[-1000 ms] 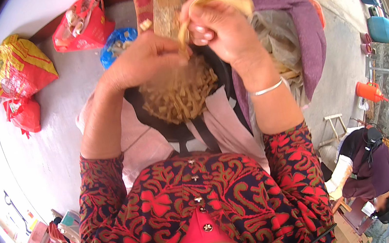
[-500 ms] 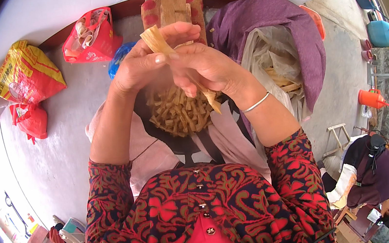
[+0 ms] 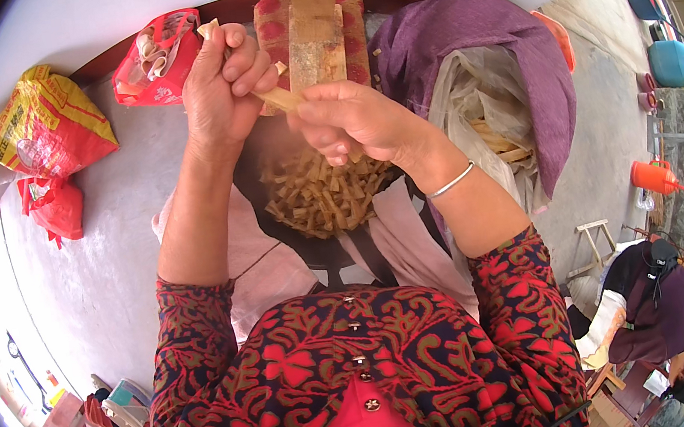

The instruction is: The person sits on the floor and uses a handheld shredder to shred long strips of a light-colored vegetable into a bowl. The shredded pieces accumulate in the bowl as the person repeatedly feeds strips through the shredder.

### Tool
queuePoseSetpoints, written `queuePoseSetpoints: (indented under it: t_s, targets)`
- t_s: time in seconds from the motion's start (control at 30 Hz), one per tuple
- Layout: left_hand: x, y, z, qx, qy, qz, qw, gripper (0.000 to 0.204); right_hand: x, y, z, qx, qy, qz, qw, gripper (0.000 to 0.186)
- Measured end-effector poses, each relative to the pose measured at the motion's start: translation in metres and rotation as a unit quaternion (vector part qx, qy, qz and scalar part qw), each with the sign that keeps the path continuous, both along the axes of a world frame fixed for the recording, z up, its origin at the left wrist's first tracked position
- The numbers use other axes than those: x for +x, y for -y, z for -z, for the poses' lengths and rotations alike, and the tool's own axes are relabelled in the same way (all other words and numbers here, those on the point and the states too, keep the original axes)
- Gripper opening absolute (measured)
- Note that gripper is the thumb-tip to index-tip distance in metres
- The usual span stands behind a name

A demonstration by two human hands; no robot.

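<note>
Head view: a pale strip point(image 3: 279, 98) of what looks like bamboo or wood is held between both hands, raised over a dark pan point(image 3: 325, 250) heaped with short tan cut pieces point(image 3: 326, 194). The left hand point(image 3: 222, 87) is closed in a fist around the strip's upper end, which pokes out above the knuckles. The right hand point(image 3: 347, 122) is curled shut on the lower end, thumb pressed on top; whether a blade is held there cannot be told. The strip is judged light, stiff and thin, likely to split along the grain and to have sharp edges, so it is best gripped near both ends, as it is. A wooden block point(image 3: 313, 27) on red patterned cloth stands just beyond the hands. A purple-lined sack point(image 3: 504, 63) with more strips is seen on the right, red and yellow bags point(image 3: 46, 131) on the left. Another person point(image 3: 648, 303) is seated well apart.
</note>
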State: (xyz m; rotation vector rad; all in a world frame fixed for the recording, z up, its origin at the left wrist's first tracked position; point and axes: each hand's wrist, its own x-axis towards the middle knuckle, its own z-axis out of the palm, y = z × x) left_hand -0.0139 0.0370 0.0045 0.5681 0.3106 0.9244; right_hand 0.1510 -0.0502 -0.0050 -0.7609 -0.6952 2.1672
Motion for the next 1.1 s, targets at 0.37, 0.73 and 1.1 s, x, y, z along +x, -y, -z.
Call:
queuePoseSetpoints:
  t_s: [0.37, 0.73, 1.1]
  targets:
    - [0.009, 0.022, 0.012, 0.67, -0.321, -0.308, 0.594, 0.024, -0.01, 0.004, 0.009, 0.063, -0.139, 0.173, 0.973, 0.019]
    - [0.028, 0.043, -0.008, 0.182, -0.435, 0.084, 0.878, 0.034, -0.003, 0.003, 0.005, 0.421, 0.499, 0.278, 0.705, 0.016]
    - [0.024, 0.039, 0.004, 0.638, -0.362, -0.235, 0.638, 0.017, 0.006, -0.002, -0.005, -0.122, 0.056, 0.158, 0.978, 0.023]
